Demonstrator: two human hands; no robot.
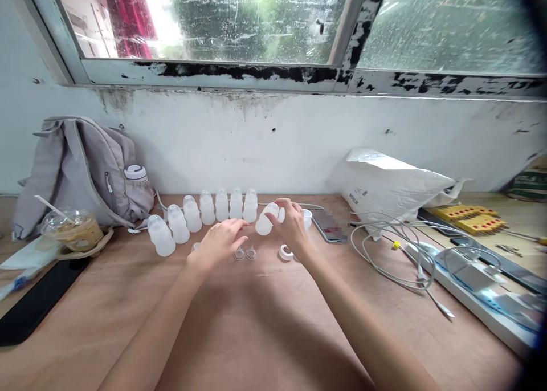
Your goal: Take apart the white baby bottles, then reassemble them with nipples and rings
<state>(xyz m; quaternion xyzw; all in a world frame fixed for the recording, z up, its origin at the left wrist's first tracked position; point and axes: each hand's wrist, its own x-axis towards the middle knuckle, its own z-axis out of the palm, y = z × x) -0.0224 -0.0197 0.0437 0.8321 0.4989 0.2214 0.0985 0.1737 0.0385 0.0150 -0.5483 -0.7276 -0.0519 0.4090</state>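
Note:
My right hand (294,224) has its thumb and fingers around a small frosted baby bottle (264,225), which leans to one side. Part of the bottle's top is hidden by the fingers. A white ring (286,252) lies on the table below that hand, and a white cup-like piece (307,219) shows just beyond its wrist side. My left hand (224,237) is palm down with fingers stretched out, holding nothing that I can see. Close to its fingertips lie two clear nipples (245,253). Several more frosted bottles (207,207) stand upright in a curved row behind it.
A grey backpack (85,163), an iced drink (74,231) and a black phone-like slab (40,302) are on the left. Rightward are a phone (328,225), a white mailing bag (388,186), loose cables (384,271) and a power strip (470,300). A wall stands behind.

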